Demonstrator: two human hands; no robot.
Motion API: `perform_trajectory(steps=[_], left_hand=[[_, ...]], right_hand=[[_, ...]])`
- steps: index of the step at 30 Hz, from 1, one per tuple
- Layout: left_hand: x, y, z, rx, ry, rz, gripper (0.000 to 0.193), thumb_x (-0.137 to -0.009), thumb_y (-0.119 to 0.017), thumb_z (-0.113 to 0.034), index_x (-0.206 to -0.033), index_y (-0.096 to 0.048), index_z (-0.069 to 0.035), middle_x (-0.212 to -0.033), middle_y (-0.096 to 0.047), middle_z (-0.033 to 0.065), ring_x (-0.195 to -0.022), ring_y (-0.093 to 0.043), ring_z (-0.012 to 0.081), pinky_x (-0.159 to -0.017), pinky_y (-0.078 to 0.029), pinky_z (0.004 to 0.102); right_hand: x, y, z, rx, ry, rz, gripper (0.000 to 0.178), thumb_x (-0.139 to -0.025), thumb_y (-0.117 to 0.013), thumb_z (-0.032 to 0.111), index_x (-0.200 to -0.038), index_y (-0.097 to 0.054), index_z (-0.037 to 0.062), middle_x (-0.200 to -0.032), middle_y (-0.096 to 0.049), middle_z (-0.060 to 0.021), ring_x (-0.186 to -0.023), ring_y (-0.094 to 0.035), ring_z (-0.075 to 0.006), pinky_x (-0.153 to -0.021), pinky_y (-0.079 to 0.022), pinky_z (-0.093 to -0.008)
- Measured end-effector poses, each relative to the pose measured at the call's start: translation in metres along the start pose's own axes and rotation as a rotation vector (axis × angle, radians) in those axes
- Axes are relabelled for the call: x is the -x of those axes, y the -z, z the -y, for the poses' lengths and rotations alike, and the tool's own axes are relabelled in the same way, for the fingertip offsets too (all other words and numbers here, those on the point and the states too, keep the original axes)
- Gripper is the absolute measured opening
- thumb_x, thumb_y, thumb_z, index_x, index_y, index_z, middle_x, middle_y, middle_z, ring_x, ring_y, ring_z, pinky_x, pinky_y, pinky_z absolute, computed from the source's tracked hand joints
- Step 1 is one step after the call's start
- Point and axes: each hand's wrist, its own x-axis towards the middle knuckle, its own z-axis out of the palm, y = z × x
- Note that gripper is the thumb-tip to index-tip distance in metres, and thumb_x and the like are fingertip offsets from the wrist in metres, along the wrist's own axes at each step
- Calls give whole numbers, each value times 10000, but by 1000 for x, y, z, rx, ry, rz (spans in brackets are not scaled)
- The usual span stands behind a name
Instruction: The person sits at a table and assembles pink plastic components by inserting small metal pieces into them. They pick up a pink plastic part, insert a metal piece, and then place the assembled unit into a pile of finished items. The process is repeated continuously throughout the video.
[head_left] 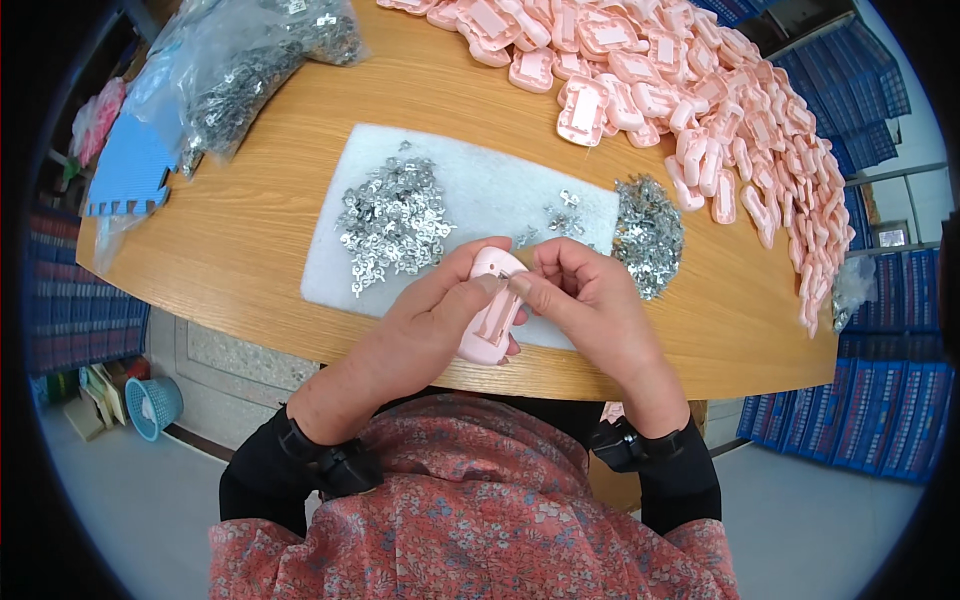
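Observation:
My left hand (420, 318) is closed around a pink plastic casing (484, 345), its thumb pressing near a recessed slot in the upper half. The casing is tilted over the front edge of a white foam sheet (500, 165). My right hand (592, 292) pinches at that same slot with thumb and forefinger; whatever small piece sits between the fingertips is hidden. On the sheet's left side lies a heap of small flat metal clips (395, 218). A few loose clips (565, 215) are scattered just beyond my right hand, and another metal heap (648, 235) borders the sheet's right end.
A large pile of pink casings (640, 70) covers the back and right of the wooden table (240, 235). Clear bags of metal parts (240, 95) and a blue foam mat (130, 165) occupy the back left. A blue basket (154, 408) stands on the floor.

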Motion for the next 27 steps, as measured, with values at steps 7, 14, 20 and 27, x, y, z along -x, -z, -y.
perform_trajectory(steps=[7, 14, 20, 27], left_hand=[[-2, -4, 2, 5, -5, -31, 461, -1044, -415, -210, -1453, -371, -1, -1171, -589, 131, -993, -630, 193, -819, -593, 353], [-1, -6, -4, 6, 29, -53, 494, -1019, -370, -192, -1474, -354, -1, -1188, -609, 135, -947, -669, 205, -786, -579, 344], [-2, 1, -2, -506, -193, -131, 439, -995, -479, -97, -1427, -456, -20, -1117, -610, 64, -891, -595, 94, -795, -521, 276], [-4, -6, -11, -1136, -406, -98, 400, -963, -530, -60, -1361, -509, -36, -1042, -620, 111, -887, -622, 171, -784, -518, 314]], right_hand=[[5, 4, 11, -146, -52, 22, 220, -1011, -611, 248, -1071, -625, 37, -850, -637, 30, -731, -604, -30, -573, -424, -183], [3, 0, 1, -287, -58, 18, 212, -1013, -604, 215, -1080, -622, 15, -852, -635, 9, -695, -592, -53, -606, -470, -206], [1, 0, -2, -424, -76, 51, 188, -997, -622, 177, -1076, -623, 7, -836, -622, 3, -669, -566, -55, -601, -479, -213], [3, 0, -4, -386, -54, 70, 187, -992, -629, 158, -1092, -616, 0, -840, -629, -2, -660, -570, -58, -598, -488, -218]])
